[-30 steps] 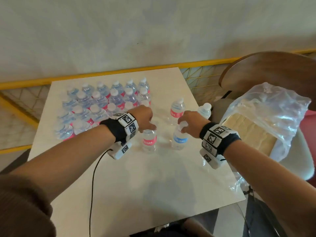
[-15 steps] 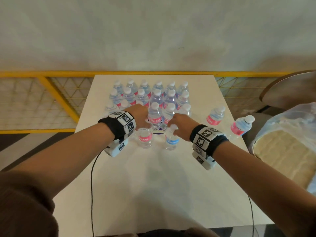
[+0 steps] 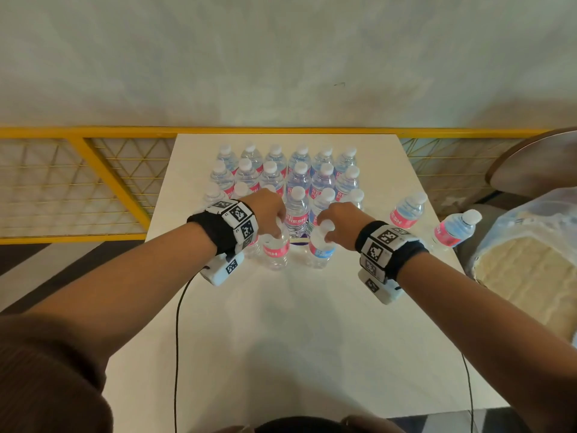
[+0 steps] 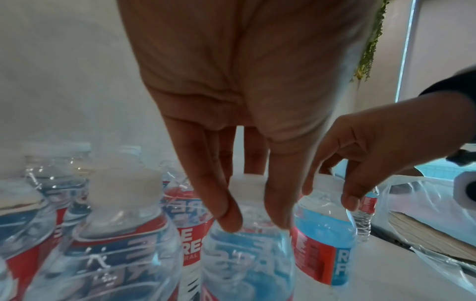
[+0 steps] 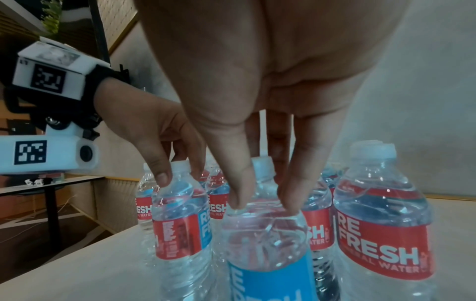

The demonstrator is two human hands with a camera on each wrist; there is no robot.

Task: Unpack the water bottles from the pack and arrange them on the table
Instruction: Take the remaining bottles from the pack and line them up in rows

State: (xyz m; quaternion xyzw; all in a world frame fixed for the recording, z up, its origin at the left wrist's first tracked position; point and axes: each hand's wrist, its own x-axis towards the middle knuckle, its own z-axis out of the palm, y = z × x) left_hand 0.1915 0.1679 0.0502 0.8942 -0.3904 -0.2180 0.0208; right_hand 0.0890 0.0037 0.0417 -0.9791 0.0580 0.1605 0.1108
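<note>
Left hand [image 3: 265, 207] hides front-row bottles [image 3: 218, 195]; plastic pack [image 3: 537, 251] cut by right edge; far labels too small to read.

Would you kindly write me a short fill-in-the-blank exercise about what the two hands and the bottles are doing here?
1. Each hand grips a water bottle by its ____.
2. The bottle under the right hand shows a ____ label panel toward the head camera.
3. The left hand holds a bottle whose label is ____.
4. Two loose bottles stand near the table's ____ edge.

Missing words: neck; blue; red; right
</note>
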